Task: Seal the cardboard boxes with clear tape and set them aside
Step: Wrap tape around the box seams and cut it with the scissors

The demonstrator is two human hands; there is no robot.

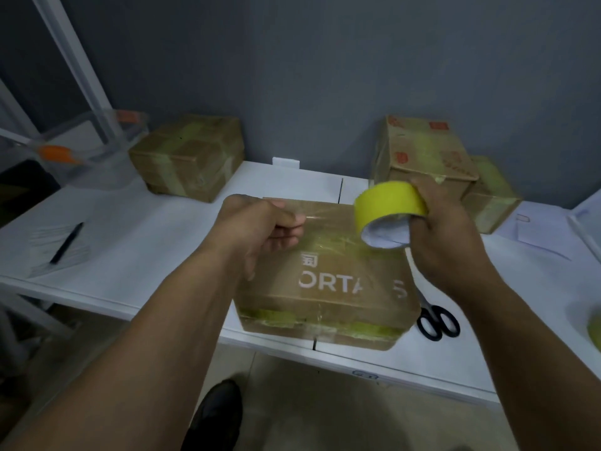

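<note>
A flat cardboard box [328, 297] with white lettering lies on the white table [156, 236], at its front edge, with strips of tape over its top and front. My right hand [445, 229] grips a yellow-looking roll of tape [387, 206] above the box's far right corner. My left hand [260, 232] pinches the free end of the clear strip [328, 213], which is stretched from the roll across the box's far side.
A taped box [192, 154] stands at the back left. Two taped boxes [429, 151] are stacked at the back right. Black scissors [435, 320] lie right of the box. A pen [66, 244] rests on papers at the left. A clear bin [81, 148] sits far left.
</note>
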